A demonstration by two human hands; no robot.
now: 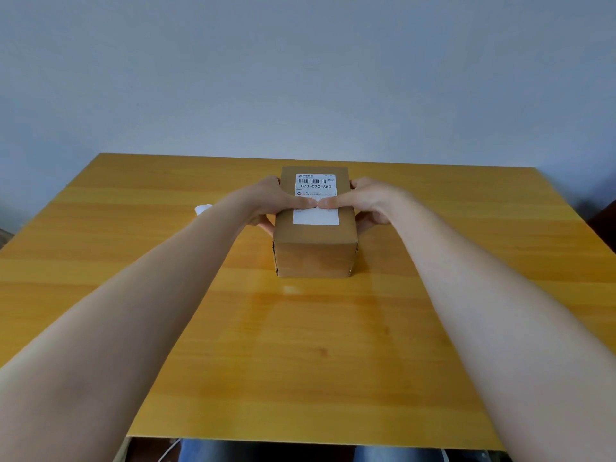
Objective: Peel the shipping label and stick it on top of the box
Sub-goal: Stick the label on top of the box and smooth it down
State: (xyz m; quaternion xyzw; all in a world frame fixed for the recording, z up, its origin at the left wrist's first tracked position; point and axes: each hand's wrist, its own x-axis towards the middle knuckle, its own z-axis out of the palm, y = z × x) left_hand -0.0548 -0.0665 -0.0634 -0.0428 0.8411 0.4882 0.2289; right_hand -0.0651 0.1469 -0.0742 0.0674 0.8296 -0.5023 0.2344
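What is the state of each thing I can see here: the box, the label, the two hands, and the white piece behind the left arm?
Box: closed, flat on the table, held at both sides.
Shipping label: stuck on the box top, barcode end far.
Left hand: thumb pressing the label, fingers on the box side.
Right hand: thumb pressing the label, meeting the left thumb.
White piece: lying on the table, mostly hidden.

We're looking at what seems a plain room, prob. a small office or home packing spot; can't tell which. A yellow wood-grain tabletop [300,345] is sitting against a bare pale grey-blue wall [300,68], no decor. A cardboard box [315,248] w/ a printed shipping label [316,216] is resting on it, hinting at parcel prep. White cables [171,450] are hanging under the near edge.
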